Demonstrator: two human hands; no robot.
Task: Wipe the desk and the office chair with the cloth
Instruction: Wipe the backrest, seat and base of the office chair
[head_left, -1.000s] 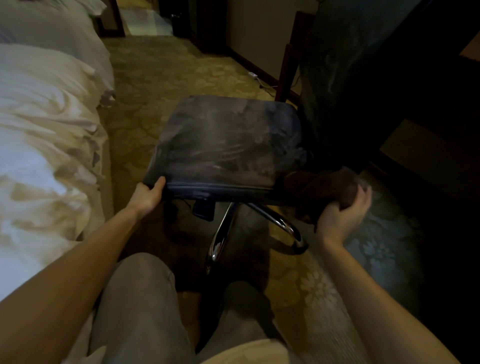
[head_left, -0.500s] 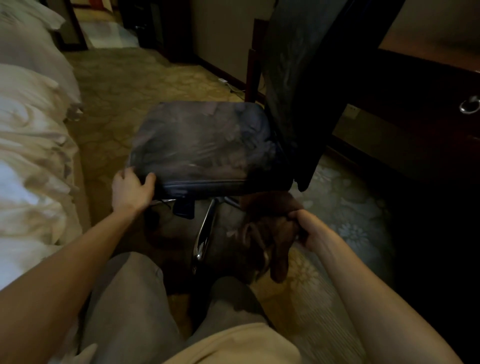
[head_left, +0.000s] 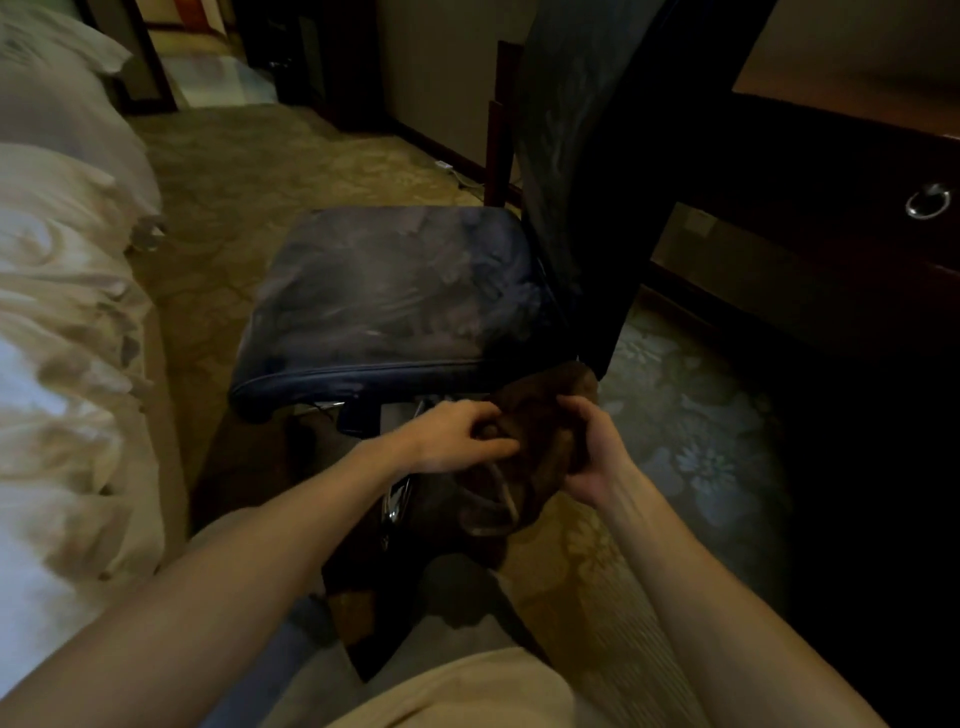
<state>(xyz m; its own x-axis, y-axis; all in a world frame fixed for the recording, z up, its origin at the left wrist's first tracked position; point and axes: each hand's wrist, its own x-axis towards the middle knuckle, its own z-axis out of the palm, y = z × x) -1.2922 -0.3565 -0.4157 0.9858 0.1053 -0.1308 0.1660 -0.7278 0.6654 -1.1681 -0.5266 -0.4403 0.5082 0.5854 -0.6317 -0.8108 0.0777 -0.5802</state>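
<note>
Head view shows us gripping the brown cloth with our left hand and right hand, just below the office chair seat's front edge.

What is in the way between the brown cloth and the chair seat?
Nothing visible. The left hand and right hand grip the cloth just below the near edge of the chair seat, which has nothing on it.

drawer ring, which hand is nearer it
Right. The right hand grips the cloth below-left of the ring; the left hand grips it further left.
</note>
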